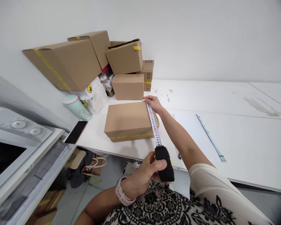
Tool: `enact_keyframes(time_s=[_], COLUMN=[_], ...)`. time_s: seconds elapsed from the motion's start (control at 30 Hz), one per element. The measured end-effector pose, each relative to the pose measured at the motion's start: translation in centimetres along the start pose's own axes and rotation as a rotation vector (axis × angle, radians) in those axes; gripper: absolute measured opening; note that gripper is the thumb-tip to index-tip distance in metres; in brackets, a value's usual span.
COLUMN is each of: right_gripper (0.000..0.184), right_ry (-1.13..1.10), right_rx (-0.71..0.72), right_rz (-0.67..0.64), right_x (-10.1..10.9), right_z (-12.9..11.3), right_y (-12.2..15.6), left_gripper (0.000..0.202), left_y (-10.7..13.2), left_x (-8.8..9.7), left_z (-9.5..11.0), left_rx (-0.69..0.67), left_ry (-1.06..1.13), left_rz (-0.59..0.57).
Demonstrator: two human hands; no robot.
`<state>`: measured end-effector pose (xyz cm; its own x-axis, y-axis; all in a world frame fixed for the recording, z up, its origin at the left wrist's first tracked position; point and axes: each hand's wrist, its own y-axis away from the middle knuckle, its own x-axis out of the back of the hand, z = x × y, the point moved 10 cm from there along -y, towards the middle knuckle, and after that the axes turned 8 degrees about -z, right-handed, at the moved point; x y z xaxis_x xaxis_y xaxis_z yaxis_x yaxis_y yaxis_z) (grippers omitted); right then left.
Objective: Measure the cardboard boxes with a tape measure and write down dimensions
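Landmark: the carton (128, 117), flat on the white table (248, 150). Left hand (141, 175) wraps the tape measure (164, 165), thumb on its case, in front of the carton. Right hand (154, 103) appears to pinch the blade (151, 117) at the carton's far right corner; fingertips partly hidden. Blade lies along the carton's right side.

Risks: a loosened right pinch could let the blade slip or snap back; a tilted case could skew the reading; a push could shift the carton.

Table: smooth, grey smudges behind and right of the carton. Paper (192, 131) to its right; phone (76, 132) and tumbler (76, 107) to its left. Stacked boxes (79, 62) behind, against a pale wall (201, 37).
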<state>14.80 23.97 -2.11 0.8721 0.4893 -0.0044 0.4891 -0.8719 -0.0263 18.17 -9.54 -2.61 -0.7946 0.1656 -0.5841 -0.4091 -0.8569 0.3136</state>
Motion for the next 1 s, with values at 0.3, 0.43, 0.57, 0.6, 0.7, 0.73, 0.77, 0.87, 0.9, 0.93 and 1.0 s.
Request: enact_keyframes(time_s=[0.3, 0.43, 0.57, 0.6, 0.7, 0.73, 0.77, 0.87, 0.9, 0.93, 1.0], right_gripper=[0.055, 0.055, 0.059, 0.060, 0.059, 0.058, 0.056, 0.055, 0.057, 0.059, 0.060], right_ry=[-0.242, -0.161, -0.134, -0.137, -0.106, -0.069, -0.014, 0.211, 0.274, 0.320, 0.358], right_rx=[0.143, 0.055, -0.074, -0.086, -0.072, -0.052, -0.025, 0.102, 0.155, 0.200, 0.251], right_rz=[0.209, 0.224, 0.189, 0.162, 0.078, 0.066, 0.073, 0.132, 0.164, 0.205, 0.277], right_x=[6.3, 6.7, 3.3, 2.1, -0.2, -0.5, -0.3, 0.9, 1.4, 1.8, 2.5], right_z=[-1.4, 2.3, 6.8, 7.3, 6.2, 5.0, 3.4, -2.3, -4.0, -5.4, -6.6], right_y=[5.6, 12.1, 16.8, 17.5, 18.7, 19.2, 19.8, 22.0, 22.7, 23.2, 23.7], left_gripper=[0.091, 0.100, 0.096, 0.094, 0.085, 0.084, 0.084, 0.092, 0.096, 0.099, 0.098], left_y=[6.6, 11.3, 12.0, 11.5, 9.8, 9.7, 9.9, 11.4, 11.8, 12.0, 11.9], left_x=[6.2, 13.5, 19.6, 20.5, 21.9, 21.9, 21.6, 19.9, 19.1, 18.2, 16.4], left_z=[3.4, 6.0, 7.5, 7.6, 8.0, 8.4, 9.0, 11.8, 12.8, 13.7, 15.3], left_rx=[-0.238, -0.461, -0.561, -0.570, -0.563, -0.566, -0.582, -0.684, -0.713, -0.733, -0.764], left_ry=[-0.166, -0.283, -0.287, -0.250, -0.140, -0.117, -0.102, -0.075, -0.066, -0.060, -0.065], left_rz=[0.018, 0.324, 0.586, 0.592, 0.558, 0.543, 0.531, 0.480, 0.452, 0.421, 0.378])
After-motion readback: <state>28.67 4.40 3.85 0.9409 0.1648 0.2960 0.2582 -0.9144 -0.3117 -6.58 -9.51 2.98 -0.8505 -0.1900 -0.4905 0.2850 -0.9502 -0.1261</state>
